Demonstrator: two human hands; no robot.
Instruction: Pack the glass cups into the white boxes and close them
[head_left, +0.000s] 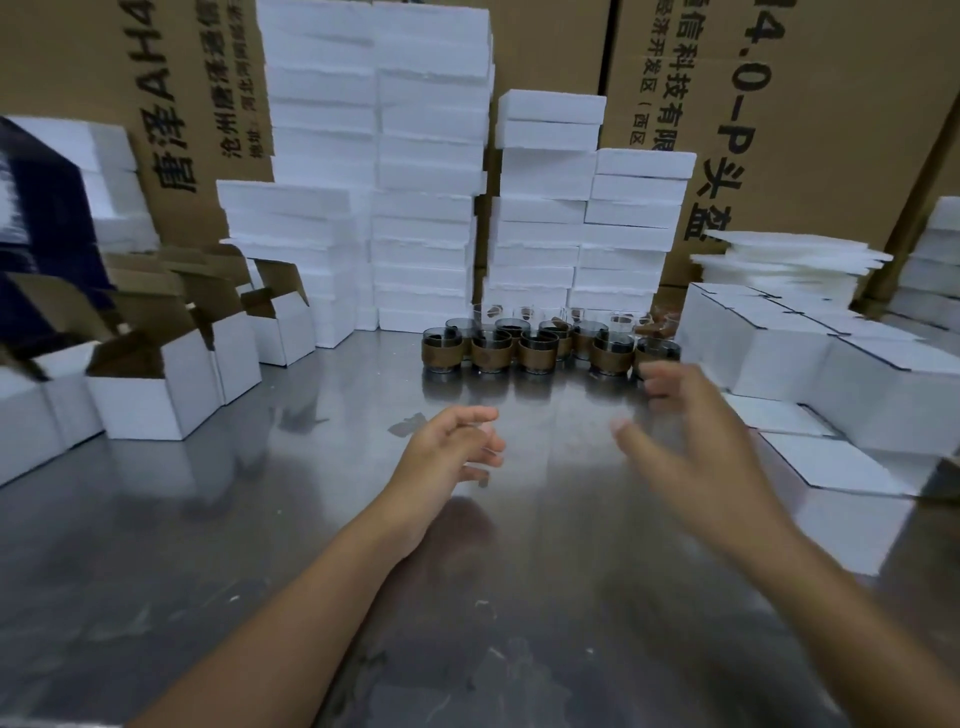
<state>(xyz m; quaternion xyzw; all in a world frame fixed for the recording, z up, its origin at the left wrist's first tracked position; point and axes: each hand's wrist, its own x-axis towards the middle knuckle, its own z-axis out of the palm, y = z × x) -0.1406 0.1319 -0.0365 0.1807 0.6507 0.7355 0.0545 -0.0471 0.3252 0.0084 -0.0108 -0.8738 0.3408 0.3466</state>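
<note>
Neither grip is holding anything: the left hand (452, 447) is hovering released, fingers loosely spread, over the steel counter (311, 519) in front of the glass cups (535, 348). The right hand (691, 431) is hanging with fingers fanned just before the rightmost cup, though blur is hiding whether they touch. The cups are standing upright in tight rows, seemingly so each can be lifted singly; left of the cups the open white boxes (156, 395) are waiting, flaps up, to receive them, and right of the cups the closed boxes (779, 353) are sitting stacked out of the way.
</note>
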